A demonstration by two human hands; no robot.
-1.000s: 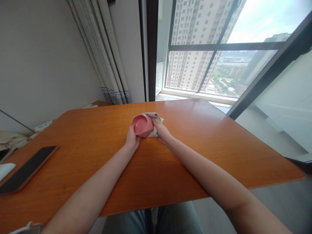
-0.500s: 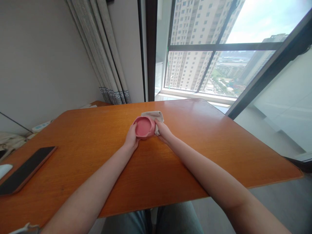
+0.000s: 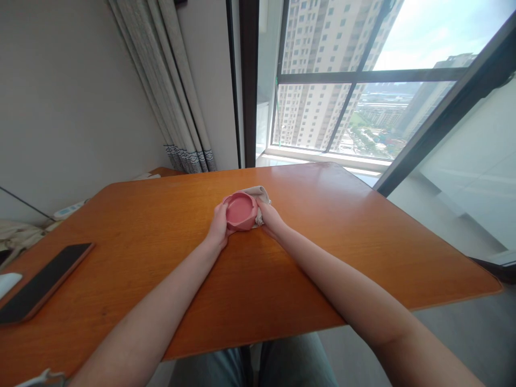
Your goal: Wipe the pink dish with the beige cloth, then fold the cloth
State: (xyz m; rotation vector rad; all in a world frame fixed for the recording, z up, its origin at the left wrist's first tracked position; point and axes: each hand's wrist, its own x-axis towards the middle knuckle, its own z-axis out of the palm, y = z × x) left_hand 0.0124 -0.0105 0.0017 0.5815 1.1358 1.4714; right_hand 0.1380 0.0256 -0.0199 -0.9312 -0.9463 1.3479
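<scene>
The left hand was cupped against the left side of a pink bowl, fingers curled up along its wall and gripping it. The right hand closed around the bowl's right side, pressing a beige cloth against the outer wall, so both hands held the bowl between them. The bowl sat low over the orange wooden table, its opening tilted a little toward the person; whether its base touched the tabletop could not be told. The cloth bunched behind and to the right of the bowl, part of it pinched under the right fingers, the rest spilling out just beyond them.

Nearer than the hands, both bare forearms ran back across the tabletop, and below the near table edge a strip of blue jeans showed. Well to the left of the left hand, a dark phone lay flat near the table's left edge, with a white object just beyond it at the frame's border.

Beyond the hands the table stretched to its far edge. Past that, up and to the left, hung a grey curtain with a patterned hem, and straight ahead and to the right stood a large window with dark frames, tall apartment blocks behind the glass
</scene>
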